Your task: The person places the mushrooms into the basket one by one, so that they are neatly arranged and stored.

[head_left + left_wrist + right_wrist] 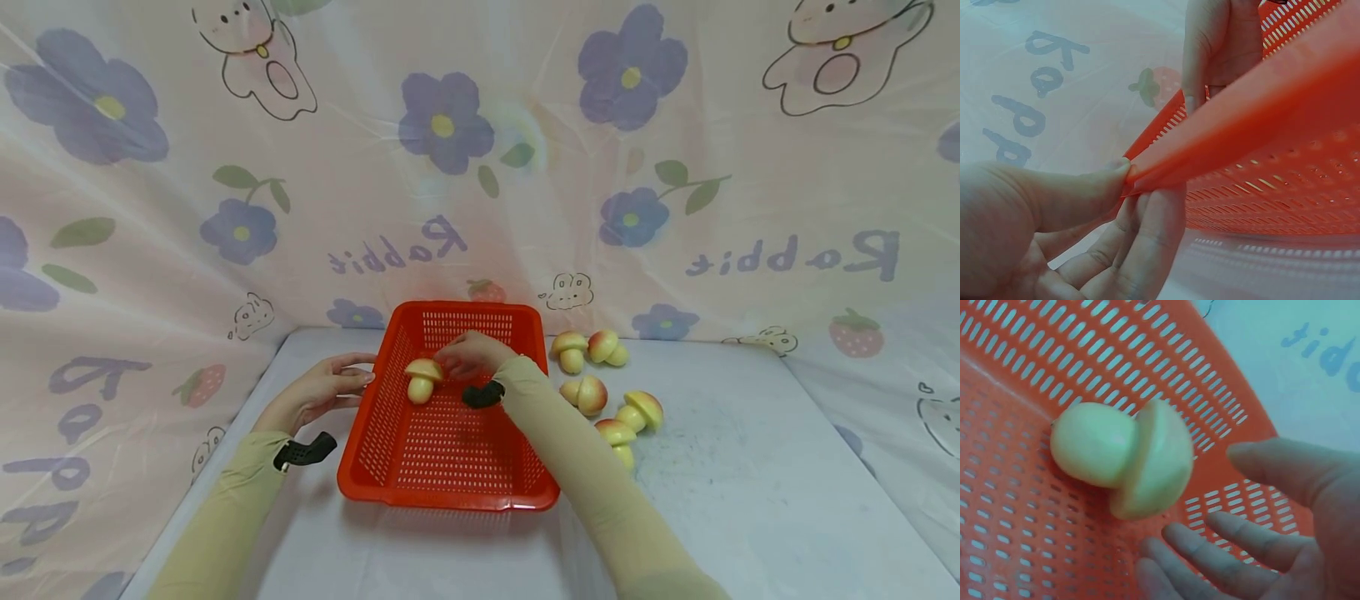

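A red plastic basket [450, 500] with slotted walls stands on the table. My left hand [327, 390] is at its left side; in the left wrist view the thumb and fingers [1160, 231] pinch the basket's rim [1210, 140]. Inside, at the left wall, lies a yellow toy mushroom [422, 381] with a rounded cap. My right hand [474, 354] reaches into the basket beside that mushroom. In the right wrist view its fingers are spread and loosely bent, apart from the mushroom's cap [1163, 462], with nothing held.
Several more toy mushrooms with yellow-and-red caps lie right of the basket, among them one at the back [570, 350] and one farther right [642, 411]. A patterned curtain [525, 208] hangs behind the white table [750, 467]. My right forearm crosses the basket's right rim.
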### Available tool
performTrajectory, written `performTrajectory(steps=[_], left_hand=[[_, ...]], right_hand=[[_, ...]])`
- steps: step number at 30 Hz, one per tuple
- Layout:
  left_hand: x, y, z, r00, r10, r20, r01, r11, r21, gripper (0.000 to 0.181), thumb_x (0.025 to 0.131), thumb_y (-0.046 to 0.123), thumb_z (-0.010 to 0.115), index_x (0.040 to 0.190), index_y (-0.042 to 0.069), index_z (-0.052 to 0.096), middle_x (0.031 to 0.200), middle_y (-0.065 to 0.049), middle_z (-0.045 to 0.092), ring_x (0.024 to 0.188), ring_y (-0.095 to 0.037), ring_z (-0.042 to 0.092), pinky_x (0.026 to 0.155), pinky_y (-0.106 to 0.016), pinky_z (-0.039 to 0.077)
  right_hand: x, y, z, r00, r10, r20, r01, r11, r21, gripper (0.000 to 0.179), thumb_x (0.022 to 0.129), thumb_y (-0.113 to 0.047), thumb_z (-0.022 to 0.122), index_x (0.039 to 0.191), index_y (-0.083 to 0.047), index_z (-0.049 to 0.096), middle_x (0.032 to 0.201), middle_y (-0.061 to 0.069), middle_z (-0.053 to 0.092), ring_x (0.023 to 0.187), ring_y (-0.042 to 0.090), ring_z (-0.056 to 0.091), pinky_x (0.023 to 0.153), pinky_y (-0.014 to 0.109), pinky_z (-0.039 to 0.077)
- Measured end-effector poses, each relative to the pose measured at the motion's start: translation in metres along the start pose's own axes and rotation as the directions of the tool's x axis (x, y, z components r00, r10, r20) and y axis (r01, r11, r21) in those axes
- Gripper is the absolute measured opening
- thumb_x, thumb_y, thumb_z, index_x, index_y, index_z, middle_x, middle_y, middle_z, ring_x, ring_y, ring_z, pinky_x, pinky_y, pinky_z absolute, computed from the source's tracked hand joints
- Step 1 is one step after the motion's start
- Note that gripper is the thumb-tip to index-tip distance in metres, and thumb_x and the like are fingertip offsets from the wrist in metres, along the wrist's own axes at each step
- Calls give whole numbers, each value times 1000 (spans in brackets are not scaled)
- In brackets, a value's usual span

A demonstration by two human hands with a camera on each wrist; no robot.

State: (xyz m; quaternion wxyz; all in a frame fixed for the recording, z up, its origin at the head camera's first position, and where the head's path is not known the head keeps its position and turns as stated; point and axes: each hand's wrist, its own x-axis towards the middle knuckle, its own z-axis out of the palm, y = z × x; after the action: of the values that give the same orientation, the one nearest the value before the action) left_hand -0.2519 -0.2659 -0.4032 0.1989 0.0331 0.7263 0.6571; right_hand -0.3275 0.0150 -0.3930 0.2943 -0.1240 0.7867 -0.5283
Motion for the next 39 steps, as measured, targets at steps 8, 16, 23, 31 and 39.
performTrajectory(steps=[8, 16, 23, 31, 39], left_hand=[[0, -1, 0, 1000, -2, -4, 2, 1000, 3, 56, 96, 12, 59, 145, 2, 34, 108, -10, 64, 94, -24, 65, 82, -40, 54], [0, 0, 0, 1000, -2, 3, 2, 1000, 4, 57, 96, 12, 59, 146, 1, 33, 108, -11, 65, 94, -23, 65, 83, -40, 54], [0, -1, -1, 1000, -1, 6, 1, 1000, 2, 59, 95, 13, 60, 146, 1, 32, 108, -9, 66, 94, -22, 65, 83, -40, 53], [-1, 0, 1, 1000, -1, 5, 1, 1000, 1, 60, 95, 13, 60, 146, 1, 31, 109, -10, 66, 94, -23, 65, 83, -39, 53], [-3, 0, 2, 1000, -2, 7, 3, 1000, -19, 59, 95, 14, 60, 146, 1, 31, 109, -9, 66, 94, -22, 65, 83, -39, 54]], right_hand=[[-7, -13, -14, 999, -24, 47, 21, 997, 79, 39, 98, -18, 55, 129, 7, 53, 128, 28, 52, 114, 42, 54, 96, 47, 44], [-14, -20, -27, 995, -63, 71, 50, 983, 177, 38, 100, -13, 52, 132, 6, 50, 134, 26, 49, 119, 42, 50, 101, 50, 39], [-23, -20, -34, 993, -84, 78, 67, 979, 192, 38, 100, -13, 51, 134, 5, 49, 131, 23, 53, 113, 35, 57, 101, 49, 39], [-43, -29, -44, 984, -145, 101, 122, 971, 207, 39, 101, -13, 50, 135, 5, 46, 135, 26, 48, 123, 43, 47, 100, 48, 41], [-64, -31, -51, 976, -191, 106, 165, 962, 217, 41, 99, -14, 54, 135, 4, 44, 131, 23, 52, 115, 34, 56, 96, 44, 45]])
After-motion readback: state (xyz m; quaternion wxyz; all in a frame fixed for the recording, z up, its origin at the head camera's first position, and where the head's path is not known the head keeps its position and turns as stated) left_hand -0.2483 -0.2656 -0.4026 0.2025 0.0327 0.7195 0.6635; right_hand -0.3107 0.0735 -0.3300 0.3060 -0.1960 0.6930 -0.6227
